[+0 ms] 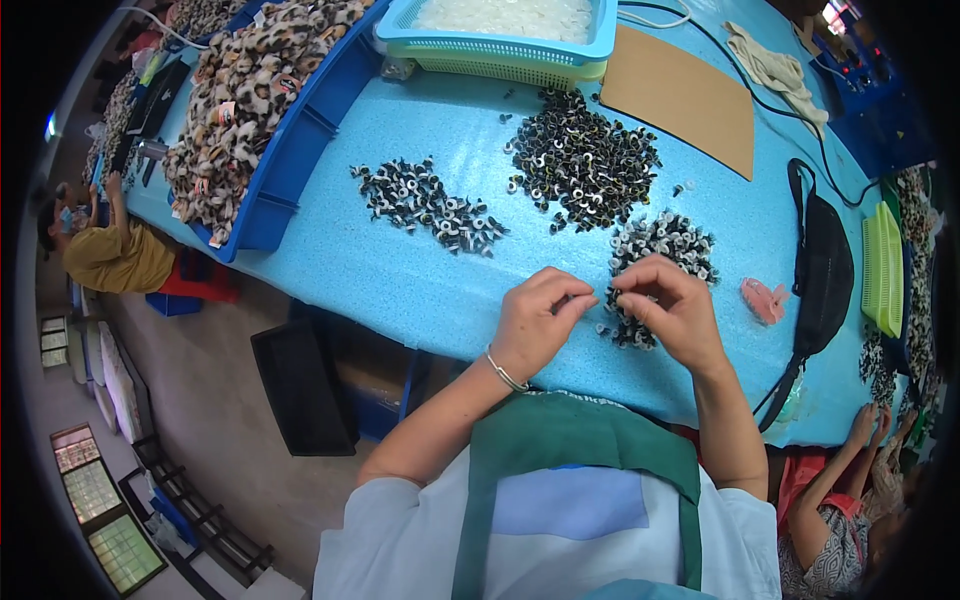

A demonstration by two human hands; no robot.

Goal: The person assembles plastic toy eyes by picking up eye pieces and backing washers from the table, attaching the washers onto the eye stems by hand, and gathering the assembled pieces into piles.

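Note:
My left hand [541, 322] is closed in a pinch above the front part of the table, its fingertips pointing right. Whatever it holds, if anything, is too small to make out. Close beside it, my right hand [678, 312] also pinches, thumb against fingers, over the near part of a pile of small black and white plastic pieces [668, 243]. Its fingers hide what lies between them. Beyond my hands rises a bigger heap of dark pieces with pale rings [583, 160]. A looser pile of similar black and white pieces [425, 205] lies to the left.
A blue bin [290, 165] of spotted plush pieces stands far left. Stacked baskets [500, 52] with translucent white pieces and a cardboard sheet [680, 98] lie at the back. Rightward are a pink scrap [765, 300], a black waist bag [826, 265] and a green basket [882, 270]. Other people sit at both sides.

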